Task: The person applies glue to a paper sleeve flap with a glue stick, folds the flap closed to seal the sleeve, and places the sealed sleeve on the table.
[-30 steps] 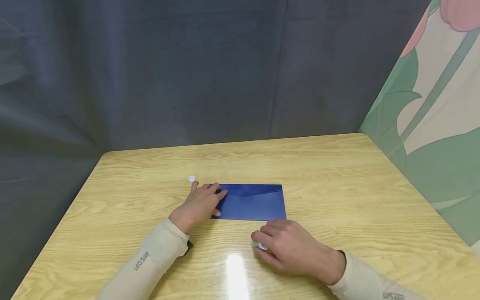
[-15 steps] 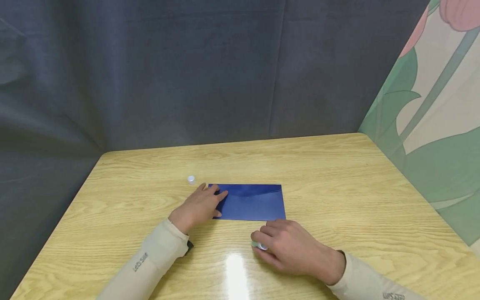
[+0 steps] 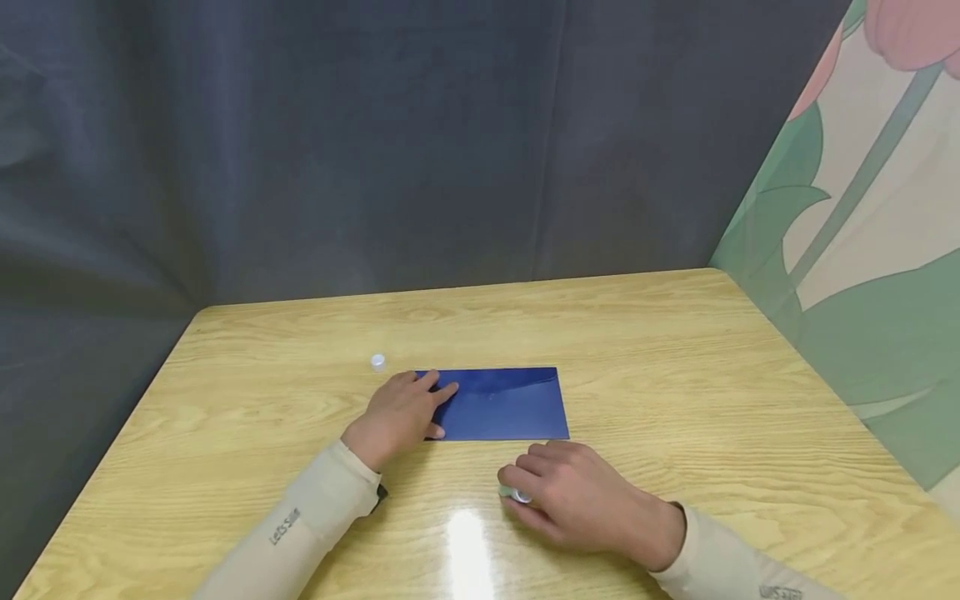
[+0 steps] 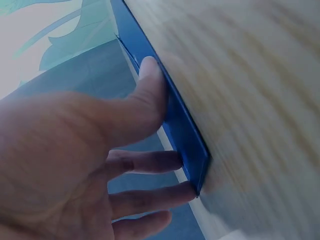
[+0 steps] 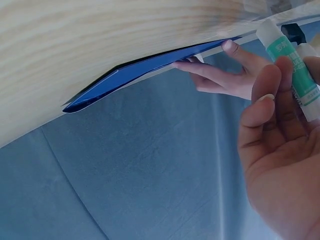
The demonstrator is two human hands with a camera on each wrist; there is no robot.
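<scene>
A dark blue envelope [image 3: 510, 410] lies flat on the table, its flap along the far side. My left hand [image 3: 396, 417] rests on the envelope's left end with fingers spread; the left wrist view shows the thumb [image 4: 149, 82] on the near part of the envelope and fingertips at its end. My right hand [image 3: 573, 498] holds a green and white glue stick [image 5: 290, 57] between thumb and fingers, just in front of the envelope's near right corner. A small white cap [image 3: 378, 362] stands beyond my left hand, apart from the fingers.
The wood-grain table [image 3: 675, 367] reaches back to a dark curtain [image 3: 375, 150]. A wall with a painted flower pattern [image 3: 877, 250] borders the right side. Light reflects off the tabletop near the front.
My left little finger has drawn back from the white cap toward the other fingers on the envelope. My right hand keeps its hold on the glue stick; the head view has shifted slightly.
</scene>
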